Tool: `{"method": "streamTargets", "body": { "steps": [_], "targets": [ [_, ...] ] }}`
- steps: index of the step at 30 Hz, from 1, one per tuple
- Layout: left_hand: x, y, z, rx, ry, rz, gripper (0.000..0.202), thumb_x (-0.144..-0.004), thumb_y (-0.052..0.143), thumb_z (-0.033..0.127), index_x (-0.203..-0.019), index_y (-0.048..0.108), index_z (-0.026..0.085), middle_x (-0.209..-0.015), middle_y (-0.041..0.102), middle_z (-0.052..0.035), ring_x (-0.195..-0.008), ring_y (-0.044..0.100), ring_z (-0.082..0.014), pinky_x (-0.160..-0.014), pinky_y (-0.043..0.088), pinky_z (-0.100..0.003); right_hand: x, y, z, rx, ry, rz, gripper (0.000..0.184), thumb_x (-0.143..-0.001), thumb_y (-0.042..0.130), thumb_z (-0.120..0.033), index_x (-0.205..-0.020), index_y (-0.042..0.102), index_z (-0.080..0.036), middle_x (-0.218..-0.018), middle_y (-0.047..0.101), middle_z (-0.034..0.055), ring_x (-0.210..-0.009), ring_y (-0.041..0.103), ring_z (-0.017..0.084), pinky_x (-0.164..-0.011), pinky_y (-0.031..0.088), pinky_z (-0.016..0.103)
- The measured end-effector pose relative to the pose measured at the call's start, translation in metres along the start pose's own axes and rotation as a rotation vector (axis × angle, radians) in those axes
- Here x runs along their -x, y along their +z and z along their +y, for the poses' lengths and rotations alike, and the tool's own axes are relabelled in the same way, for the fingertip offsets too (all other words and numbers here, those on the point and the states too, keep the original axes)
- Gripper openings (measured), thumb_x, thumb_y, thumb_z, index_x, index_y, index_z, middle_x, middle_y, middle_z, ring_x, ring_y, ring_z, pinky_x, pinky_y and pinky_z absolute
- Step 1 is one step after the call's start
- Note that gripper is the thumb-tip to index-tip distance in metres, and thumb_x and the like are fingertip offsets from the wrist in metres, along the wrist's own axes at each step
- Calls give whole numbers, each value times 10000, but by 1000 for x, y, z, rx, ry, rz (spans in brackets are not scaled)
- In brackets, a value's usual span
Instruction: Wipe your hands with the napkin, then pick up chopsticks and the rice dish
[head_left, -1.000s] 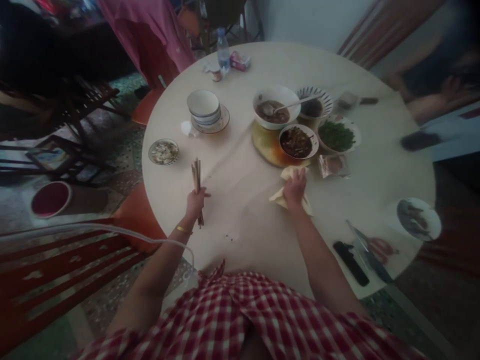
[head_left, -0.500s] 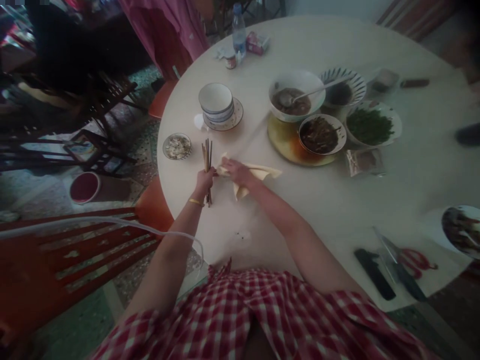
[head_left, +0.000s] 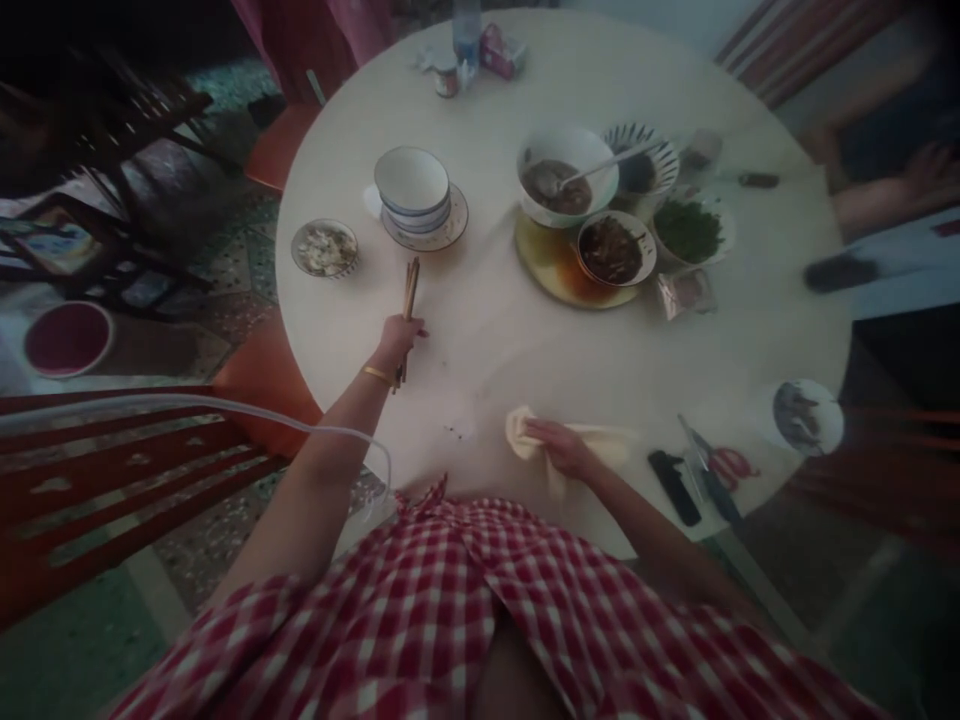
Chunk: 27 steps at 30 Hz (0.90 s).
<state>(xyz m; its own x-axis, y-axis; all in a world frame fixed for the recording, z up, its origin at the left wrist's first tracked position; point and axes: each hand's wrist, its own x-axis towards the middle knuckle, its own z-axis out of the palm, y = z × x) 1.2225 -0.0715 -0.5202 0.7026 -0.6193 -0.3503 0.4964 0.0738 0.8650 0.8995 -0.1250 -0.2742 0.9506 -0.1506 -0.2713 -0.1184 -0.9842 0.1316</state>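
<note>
My left hand [head_left: 397, 338] grips a bundle of wooden chopsticks [head_left: 410, 290] upright over the left part of the round pale table [head_left: 525, 340]. My right hand [head_left: 559, 447] presses a crumpled pale cloth [head_left: 600, 442] flat on the table near its front edge. A few dark crumbs [head_left: 454, 431] lie on the table just left of the cloth. A gold bangle sits on my left wrist.
Stacked bowls on a saucer [head_left: 416, 195], a small dish [head_left: 324, 248], several food bowls [head_left: 592, 210] on a yellow tray, a knife and red scissors [head_left: 716, 470], a black object [head_left: 673, 487] and a plate [head_left: 806, 415] stand around. Another person's arm [head_left: 885, 190] is far right. A red chair [head_left: 135, 480] is at left.
My right hand slid the cloth from beside the chopsticks toward me and to the right, down to the table's front edge. The left hand keeps the chopsticks, barely shifted.
</note>
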Motion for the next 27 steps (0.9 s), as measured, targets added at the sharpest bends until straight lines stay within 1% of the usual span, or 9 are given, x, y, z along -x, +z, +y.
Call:
{"method": "streamTargets", "body": {
  "steps": [3,6,8,10,13,17,20,25,27],
  "targets": [
    [6,3,-4,-2,30,-15,317,-736,562,271,-838,719,15,-797,723,-202,-397,416,-88,-406,296,-240,2,-38,5,115,203,188,443,-869,427,-172,-1241,642,-276,-1323,621,60,-1274,546,204,-1077,453,449],
    [11,6,-7,-11,34,5,317,-733,565,280,-850,711,25,-760,718,-196,-416,453,-108,-401,296,-238,-47,-83,34,277,361,431,484,-894,380,-175,-1344,555,-206,-1478,471,74,-1410,374,194,-1148,346,448],
    [14,7,-8,-14,35,10,311,-730,563,280,-869,702,39,-752,719,-182,-413,452,-111,-395,298,-240,-85,-99,55,321,492,475,508,-871,423,-176,-1370,520,-161,-1535,382,104,-1431,332,219,-1143,333,461],
    [15,8,-7,-29,42,8,298,-735,553,280,-862,694,51,-745,718,-172,-402,434,-108,-389,299,-242,-112,-93,67,321,549,484,526,-846,417,-137,-1361,524,-118,-1554,339,134,-1422,342,236,-1145,317,470],
    [19,10,-3,-51,41,16,291,-752,535,288,-852,684,59,-733,713,-164,-398,427,-109,-391,310,-247,-116,-51,57,244,435,389,553,-799,380,-60,-1310,579,-137,-1540,373,109,-1396,380,212,-1144,320,459],
    [43,2,0,-159,86,46,293,-797,500,300,-865,678,78,-763,719,-148,-461,486,-125,-449,350,-249,-59,3,17,83,235,248,561,-746,387,-30,-1212,657,-190,-1465,488,77,-1329,472,194,-1111,379,444],
    [85,-13,-11,-335,228,33,295,-821,488,334,-845,684,115,-762,716,-112,-584,568,-148,-533,380,-238,7,6,1,10,236,263,536,-750,398,-46,-1163,682,-235,-1393,562,65,-1302,507,190,-1092,410,441],
    [155,-24,-50,-426,371,-212,392,-823,503,437,-1028,694,164,-780,707,-61,-647,594,-158,-585,393,-235,110,-17,22,198,635,886,462,-856,387,-204,-1264,602,-176,-1419,506,152,-1346,453,234,-1118,351,496],
    [167,-16,-63,-458,406,-247,430,-803,532,457,-1086,683,170,-753,688,-53,-645,588,-163,-580,386,-240,135,-11,35,234,778,972,474,-865,390,-250,-1284,572,-125,-1410,491,205,-1349,440,263,-1112,337,526]
  ]
}}
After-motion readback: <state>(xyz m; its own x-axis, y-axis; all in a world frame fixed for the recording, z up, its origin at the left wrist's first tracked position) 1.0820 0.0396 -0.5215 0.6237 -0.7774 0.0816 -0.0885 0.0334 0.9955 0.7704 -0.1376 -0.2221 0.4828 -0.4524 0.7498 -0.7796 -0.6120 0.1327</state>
